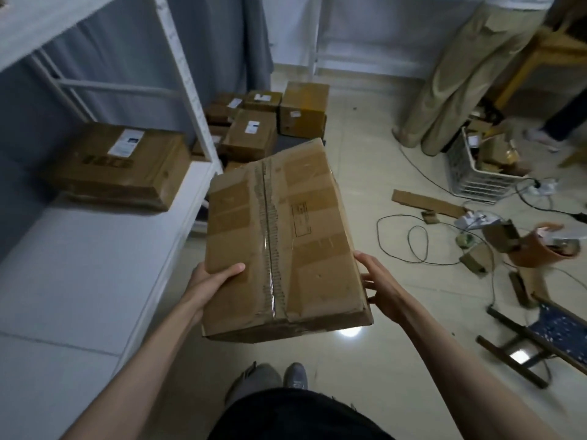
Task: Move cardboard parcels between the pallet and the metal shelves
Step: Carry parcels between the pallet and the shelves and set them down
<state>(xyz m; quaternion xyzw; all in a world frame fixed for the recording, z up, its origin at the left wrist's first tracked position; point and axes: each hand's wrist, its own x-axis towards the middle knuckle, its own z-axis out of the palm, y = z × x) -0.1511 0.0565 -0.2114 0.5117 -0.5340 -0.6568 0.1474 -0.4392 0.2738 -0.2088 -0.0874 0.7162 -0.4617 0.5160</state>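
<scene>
Held in mid-air over the tiled floor: taped cardboard parcel, printed stamp unreadable. Left hand and right hand pressed against opposite sides, fingers spread. Beside, on metal shelf, labelled parcel, text illegible.

Pale glossy floor tiles carry a bright lamp reflection. Grey-blue curtains hang along the far wall. Black cables trail across the floor among cardboard scraps. A white plastic crate stands at the right, a terracotta pot lies near it, and a dark wooden stool lies tipped over nearer the camera
</scene>
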